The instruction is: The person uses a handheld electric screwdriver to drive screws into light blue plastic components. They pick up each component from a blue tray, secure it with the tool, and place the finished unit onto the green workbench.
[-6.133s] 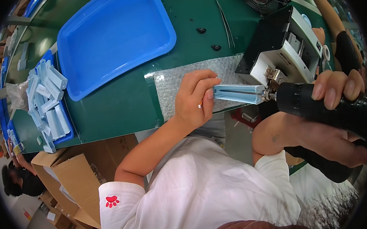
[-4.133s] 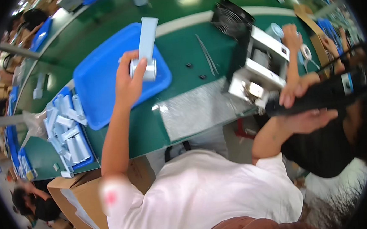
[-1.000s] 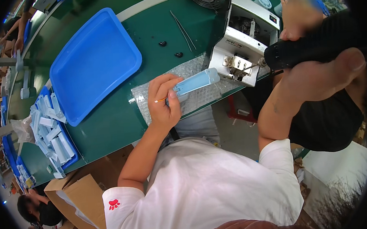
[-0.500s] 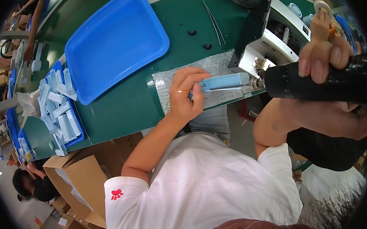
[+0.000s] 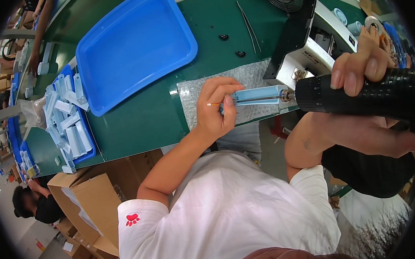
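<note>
The left hand (image 5: 214, 111), thumb and fingers pinched on one end, held the pale-blue housing (image 5: 264, 91) over the bubble wrap (image 5: 190, 91), long axis nearly level, pointing right toward the black screwdriver (image 5: 315, 94) gripped by the right hand (image 5: 357, 130).

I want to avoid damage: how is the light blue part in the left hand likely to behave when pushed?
The light blue part is probably light, since its walls look thin. It seems stiff: its edges run straight beyond the left hand. Its flat sides suggest little rolling.

Drvr bit (image 5: 266, 98) now inside lt-blue hsg (image 5: 258, 91)
</note>
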Demonstrator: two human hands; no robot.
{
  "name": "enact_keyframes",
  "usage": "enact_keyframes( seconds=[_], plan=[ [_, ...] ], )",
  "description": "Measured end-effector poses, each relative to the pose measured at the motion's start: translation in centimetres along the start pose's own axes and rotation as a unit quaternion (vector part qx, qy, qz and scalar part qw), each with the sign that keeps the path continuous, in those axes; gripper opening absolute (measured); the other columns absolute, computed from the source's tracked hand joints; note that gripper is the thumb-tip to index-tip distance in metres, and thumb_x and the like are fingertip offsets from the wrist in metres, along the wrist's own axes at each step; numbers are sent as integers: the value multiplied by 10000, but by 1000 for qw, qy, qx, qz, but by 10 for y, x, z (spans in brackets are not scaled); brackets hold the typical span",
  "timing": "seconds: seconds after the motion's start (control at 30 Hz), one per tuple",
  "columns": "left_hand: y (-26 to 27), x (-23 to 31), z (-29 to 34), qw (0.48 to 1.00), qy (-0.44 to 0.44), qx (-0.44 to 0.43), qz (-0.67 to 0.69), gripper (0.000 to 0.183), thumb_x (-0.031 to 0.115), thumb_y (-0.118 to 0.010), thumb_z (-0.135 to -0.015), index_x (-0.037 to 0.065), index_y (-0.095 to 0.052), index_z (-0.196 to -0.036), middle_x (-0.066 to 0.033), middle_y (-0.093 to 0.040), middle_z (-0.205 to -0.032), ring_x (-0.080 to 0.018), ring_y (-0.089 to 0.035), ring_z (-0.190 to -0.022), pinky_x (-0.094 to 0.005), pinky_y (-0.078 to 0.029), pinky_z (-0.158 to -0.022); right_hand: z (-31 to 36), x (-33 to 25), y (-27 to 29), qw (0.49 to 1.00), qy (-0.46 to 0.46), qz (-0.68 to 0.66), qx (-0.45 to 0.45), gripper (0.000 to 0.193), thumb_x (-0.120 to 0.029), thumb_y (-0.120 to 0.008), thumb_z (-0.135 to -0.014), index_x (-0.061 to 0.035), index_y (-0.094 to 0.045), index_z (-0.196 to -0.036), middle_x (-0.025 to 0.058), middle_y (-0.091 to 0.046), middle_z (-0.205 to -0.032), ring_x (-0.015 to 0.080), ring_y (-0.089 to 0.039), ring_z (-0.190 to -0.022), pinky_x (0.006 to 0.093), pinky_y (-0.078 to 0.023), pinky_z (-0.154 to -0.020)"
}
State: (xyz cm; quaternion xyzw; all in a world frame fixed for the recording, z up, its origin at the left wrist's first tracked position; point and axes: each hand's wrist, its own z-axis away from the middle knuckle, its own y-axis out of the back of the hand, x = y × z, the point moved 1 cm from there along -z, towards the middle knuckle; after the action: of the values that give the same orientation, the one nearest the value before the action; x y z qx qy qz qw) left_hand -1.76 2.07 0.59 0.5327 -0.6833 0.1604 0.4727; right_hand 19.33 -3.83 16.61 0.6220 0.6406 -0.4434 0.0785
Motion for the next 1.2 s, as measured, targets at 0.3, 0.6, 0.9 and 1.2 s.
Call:
enact_keyframes(
  seconds=[0.3,0.6,0.9,1.2],
  plan=[
    [0,3,-2,999,35,40,-1,208,43,-470,-901,-10,-661,-967,-166,-660,-1002,-329,-613,-900,-402,-489,-814,-56,-81,4,984,164,73,17,890,-825,-481,-813,17,-517,-1101,138,-506,-953,205,-516,-706,330,-435,-632],
    [-1,3,-3,998,48,28,18,269,78,-394,-980,-48,-629,-1017,-202,-640,-1063,-288,-622,-960,-372,-476,-872,-52,-106,24,904,255,235,248,946,-853,-366,-853,41,-561,-1093,157,-608,-851,240,-586,-716,389,-522,-635],
    [-3,1,-4,998,31,48,23,241,61,-418,-955,-49,-630,-992,-206,-646,-1035,-312,-634,-904,-378,-497,-810,-41,-44,-10,895,177,366,180,638,-573,-455,-996,44,-512,-1151,188,-626,-821,269,-584,-597,396,-519,-565],
    [-6,-1,-4,998,30,38,29,245,81,-426,-971,-44,-632,-1014,-201,-648,-1039,-299,-635,-903,-372,-499,-805,-18,-32,11,982,-4,101,162,863,-785,-478,-840,42,-526,-1079,163,-592,-874,241,-569,-591,371,-493,-525]
  ],
)
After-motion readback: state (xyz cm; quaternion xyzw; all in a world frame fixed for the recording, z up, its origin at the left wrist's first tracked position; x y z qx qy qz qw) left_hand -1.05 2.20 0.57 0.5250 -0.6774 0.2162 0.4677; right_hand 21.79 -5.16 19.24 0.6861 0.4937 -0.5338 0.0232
